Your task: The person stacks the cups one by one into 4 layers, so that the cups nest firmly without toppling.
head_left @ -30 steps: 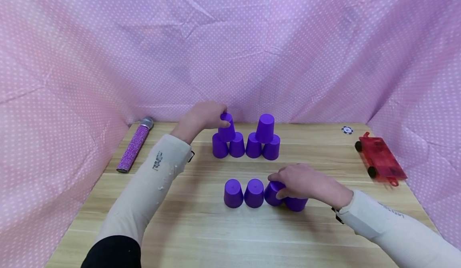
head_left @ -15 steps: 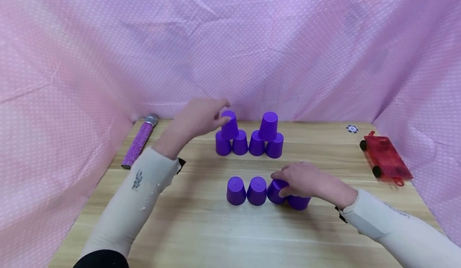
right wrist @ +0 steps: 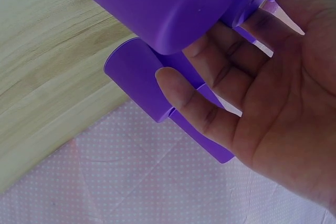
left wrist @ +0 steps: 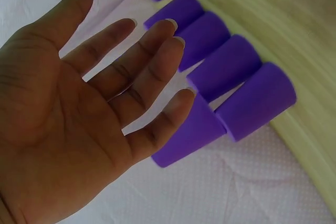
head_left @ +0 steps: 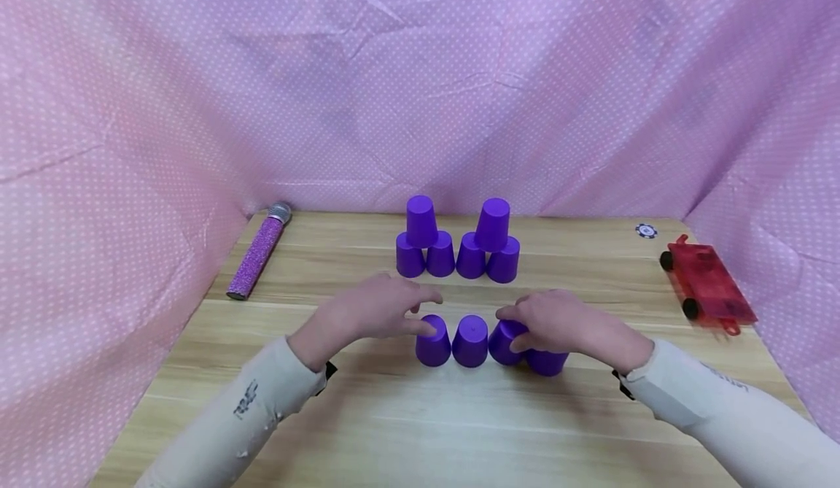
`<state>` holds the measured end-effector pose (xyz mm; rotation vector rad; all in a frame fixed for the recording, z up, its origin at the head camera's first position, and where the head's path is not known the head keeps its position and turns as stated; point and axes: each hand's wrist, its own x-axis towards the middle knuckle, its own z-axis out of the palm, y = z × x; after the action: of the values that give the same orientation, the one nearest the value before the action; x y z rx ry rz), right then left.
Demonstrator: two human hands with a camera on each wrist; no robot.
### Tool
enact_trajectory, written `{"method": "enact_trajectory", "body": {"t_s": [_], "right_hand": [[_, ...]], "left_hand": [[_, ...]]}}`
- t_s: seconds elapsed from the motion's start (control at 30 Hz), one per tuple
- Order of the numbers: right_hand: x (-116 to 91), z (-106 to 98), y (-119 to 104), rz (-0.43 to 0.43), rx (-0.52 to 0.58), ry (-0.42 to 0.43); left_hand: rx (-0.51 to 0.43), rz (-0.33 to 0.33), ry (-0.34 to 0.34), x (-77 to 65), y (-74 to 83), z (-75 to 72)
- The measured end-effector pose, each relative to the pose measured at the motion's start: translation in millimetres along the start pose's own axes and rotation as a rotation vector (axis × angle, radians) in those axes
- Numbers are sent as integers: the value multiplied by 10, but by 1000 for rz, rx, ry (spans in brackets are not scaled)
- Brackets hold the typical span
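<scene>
Purple cups stand upside down in two rows. In the front row my left hand (head_left: 374, 309) hovers at the leftmost cup (head_left: 431, 352), thumb and fingers spread near its top; the left wrist view shows a bare palm. A second cup (head_left: 469, 342) stands beside it. My right hand (head_left: 561, 322) holds the third cup (head_left: 502, 343) between thumb and fingers, partly covering the rightmost cup (head_left: 546, 363). Behind, one cup (head_left: 421, 222) rests across a pair, and another cup (head_left: 494, 225) tops a second pair to its right.
A glittery purple microphone (head_left: 257, 254) lies at the table's left. A poker chip (head_left: 646, 231) and a red toy car (head_left: 709, 284) are on the right. Pink dotted cloth (head_left: 367, 109) hangs behind the wooden table (head_left: 420, 430) and along its sides.
My left hand has let go of the top cup of the back left stack and come forward to the front row. My right hand stays at the third cup.
</scene>
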<state>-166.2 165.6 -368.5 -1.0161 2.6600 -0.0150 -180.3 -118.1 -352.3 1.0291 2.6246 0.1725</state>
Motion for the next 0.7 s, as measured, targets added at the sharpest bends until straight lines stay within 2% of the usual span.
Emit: {"method": "enact_trajectory", "body": {"t_s": [0.3, 0.7], "right_hand": [[1, 5, 3, 2, 9, 3], [2, -6, -1, 5, 9, -13]], "left_hand": [[121, 50, 21, 25, 28, 178], [146, 84, 59, 45, 31, 248]]}}
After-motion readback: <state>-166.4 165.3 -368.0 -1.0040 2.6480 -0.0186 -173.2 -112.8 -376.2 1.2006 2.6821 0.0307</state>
